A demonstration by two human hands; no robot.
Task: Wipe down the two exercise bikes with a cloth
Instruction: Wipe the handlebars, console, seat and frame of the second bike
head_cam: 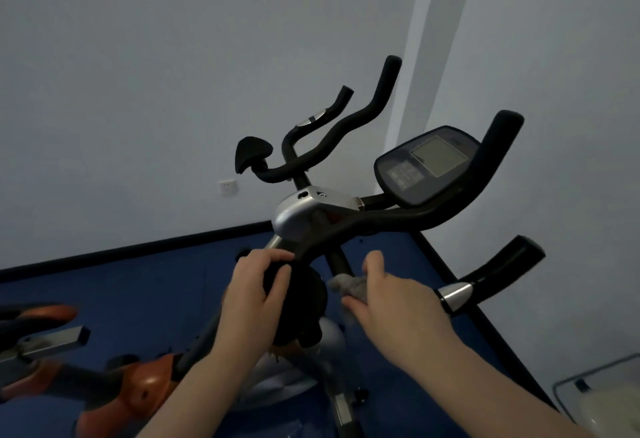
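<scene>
A black and silver exercise bike (301,216) stands right in front of me, with a console screen (427,165) and black foam handlebars (408,217). My left hand (252,294) grips a black padded part (294,292) low on the handlebar, near the silver stem. My right hand (388,302) holds a crumpled grey cloth (348,285) just right of that pad, beside the stem. A second bike with an orange and black frame (138,391) lies at the lower left, only partly in view.
The floor is a blue mat (138,281) bordered by a black skirting against pale walls. A white wall socket (228,188) sits low behind the bike. A pale, clear-edged object (602,399) shows at the bottom right corner.
</scene>
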